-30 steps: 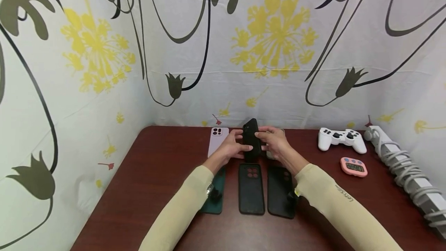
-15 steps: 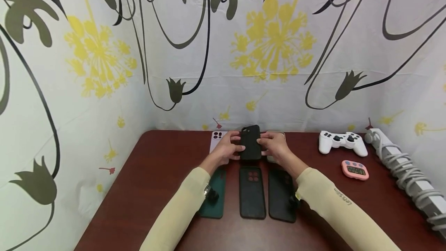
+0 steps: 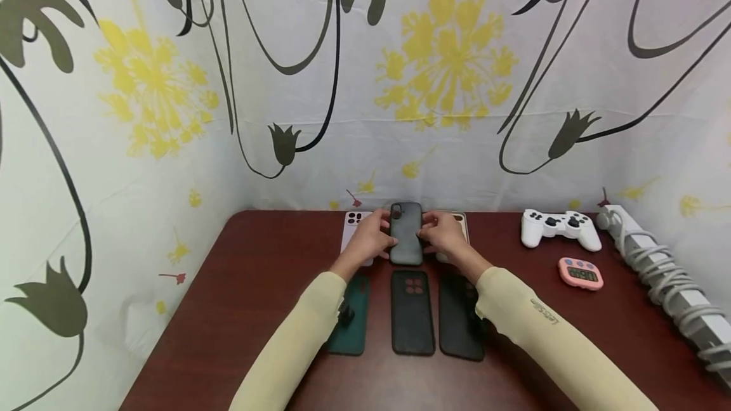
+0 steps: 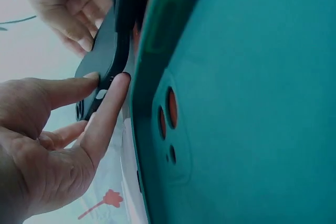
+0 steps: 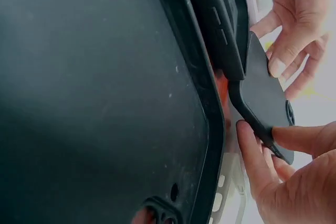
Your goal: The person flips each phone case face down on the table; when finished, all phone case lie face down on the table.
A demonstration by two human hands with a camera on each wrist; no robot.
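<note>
Black phone case [image 3: 406, 234] is pinched at its edges by left hand [image 3: 371, 241] and right hand [image 3: 447, 237], at the far tabletop [image 3: 240, 297].

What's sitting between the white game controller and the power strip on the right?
Nothing: the head view shows bare table between the controller and the power strip. The pink timer lies nearer, in front of that gap.
</note>
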